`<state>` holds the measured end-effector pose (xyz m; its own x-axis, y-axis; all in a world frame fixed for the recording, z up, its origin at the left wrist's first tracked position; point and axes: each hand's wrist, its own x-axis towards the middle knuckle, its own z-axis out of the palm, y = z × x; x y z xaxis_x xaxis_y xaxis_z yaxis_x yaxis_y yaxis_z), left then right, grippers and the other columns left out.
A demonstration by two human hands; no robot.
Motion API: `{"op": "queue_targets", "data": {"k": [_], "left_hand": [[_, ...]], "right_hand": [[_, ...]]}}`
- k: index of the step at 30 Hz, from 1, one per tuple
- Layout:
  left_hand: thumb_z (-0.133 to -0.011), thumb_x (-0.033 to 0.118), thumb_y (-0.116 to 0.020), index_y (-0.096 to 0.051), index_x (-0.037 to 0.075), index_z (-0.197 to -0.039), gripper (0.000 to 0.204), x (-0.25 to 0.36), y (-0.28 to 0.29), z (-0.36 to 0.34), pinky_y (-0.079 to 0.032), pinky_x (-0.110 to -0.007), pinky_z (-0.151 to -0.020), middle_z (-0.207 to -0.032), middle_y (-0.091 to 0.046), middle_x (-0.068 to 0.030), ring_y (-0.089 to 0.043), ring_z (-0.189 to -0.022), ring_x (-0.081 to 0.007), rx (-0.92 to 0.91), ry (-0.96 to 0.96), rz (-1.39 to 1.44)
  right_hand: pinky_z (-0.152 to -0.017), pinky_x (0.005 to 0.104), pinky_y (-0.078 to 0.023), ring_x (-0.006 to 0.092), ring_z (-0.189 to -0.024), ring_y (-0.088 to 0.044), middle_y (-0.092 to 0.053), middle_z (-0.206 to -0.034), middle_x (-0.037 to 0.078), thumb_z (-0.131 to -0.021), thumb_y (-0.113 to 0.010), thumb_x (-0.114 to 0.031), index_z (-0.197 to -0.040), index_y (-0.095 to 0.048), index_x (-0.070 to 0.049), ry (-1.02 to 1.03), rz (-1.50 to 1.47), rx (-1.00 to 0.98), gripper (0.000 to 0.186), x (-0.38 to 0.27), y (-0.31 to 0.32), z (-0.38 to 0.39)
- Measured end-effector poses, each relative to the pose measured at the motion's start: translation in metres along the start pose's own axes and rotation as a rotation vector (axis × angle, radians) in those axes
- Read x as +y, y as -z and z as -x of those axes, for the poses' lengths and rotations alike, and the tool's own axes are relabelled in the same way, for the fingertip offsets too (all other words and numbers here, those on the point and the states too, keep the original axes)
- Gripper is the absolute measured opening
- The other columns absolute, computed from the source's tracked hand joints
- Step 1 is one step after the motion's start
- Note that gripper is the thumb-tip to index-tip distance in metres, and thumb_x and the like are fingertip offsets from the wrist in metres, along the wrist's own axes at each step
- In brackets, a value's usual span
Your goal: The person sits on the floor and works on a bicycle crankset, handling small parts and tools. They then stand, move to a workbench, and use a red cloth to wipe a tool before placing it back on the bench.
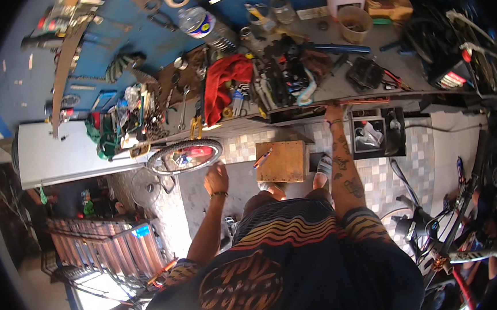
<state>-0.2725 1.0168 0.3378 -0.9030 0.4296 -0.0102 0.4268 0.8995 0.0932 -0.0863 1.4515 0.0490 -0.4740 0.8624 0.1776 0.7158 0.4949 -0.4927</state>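
My left hand [216, 180] hangs loosely curled just below a small bicycle wheel [155, 160] with a black tyre; nothing shows in it. My right hand [333, 113] reaches to the bench's front, its fingers curled on the edge of an open drawer [294, 115] under the worktop, partly hidden there. Between my arms stands a square wooden stool [284, 170] with a small slim tool [262, 158] on it. Right of my right hand is an open black tray [394, 145] with small parts.
The bench [325, 37] holds many hand tools, a red rag [223, 82], a plastic bottle [196, 23] and containers. A white board-like surface [58, 154] lies left. A wooden rack [99, 246] stands lower left, bicycles [427, 234] at right. A grey mat [200, 210] lies underfoot.
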Motion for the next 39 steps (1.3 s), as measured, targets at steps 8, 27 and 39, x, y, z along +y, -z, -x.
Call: {"op": "queue_targets", "data": {"k": [8, 27, 39], "left_hand": [[-0.094, 0.041, -0.067, -0.066, 0.014, -0.123, 0.039, -0.133, 0.000, -0.149, -0.054, -0.053, -0.086, -0.108, -0.068, -0.0182, -0.067, -0.101, -0.0400, 0.159, 0.360, 0.239], [-0.088, 0.018, -0.079, -0.064, 0.004, -0.086, 0.020, -0.184, 0.048, -0.293, -0.049, -0.037, -0.059, -0.067, -0.063, -0.0109, -0.061, -0.059, -0.0205, 0.525, -0.274, 0.709], [-0.108, 0.026, -0.058, -0.072, 0.004, -0.116, 0.027, 0.107, 0.199, -0.272, -0.037, -0.019, -0.049, -0.080, -0.063, 0.0010, -0.052, -0.060, -0.0024, -0.168, -0.577, 1.665]], "right_hand": [[-0.059, 0.0477, -0.052, 0.0338, -0.072, -0.065, -0.065, -0.088, 0.013, -0.089, -0.069, -0.020, -0.116, -0.064, -0.013, 0.506, 0.077, 0.052, 0.028, 0.020, 0.061, 0.091], [-0.042, 0.0276, -0.044, 0.0127, -0.052, -0.056, -0.059, -0.071, 0.004, -0.099, -0.069, -0.033, -0.092, -0.058, -0.009, -1.112, -0.705, -0.105, 0.028, -0.039, 0.172, 0.444], [-0.055, 0.0354, -0.060, 0.0219, -0.063, -0.071, -0.073, -0.081, 0.013, -0.093, -0.076, -0.031, -0.106, -0.065, 0.001, -1.198, -0.641, -0.377, 0.037, -0.118, 0.142, 0.502]]}}
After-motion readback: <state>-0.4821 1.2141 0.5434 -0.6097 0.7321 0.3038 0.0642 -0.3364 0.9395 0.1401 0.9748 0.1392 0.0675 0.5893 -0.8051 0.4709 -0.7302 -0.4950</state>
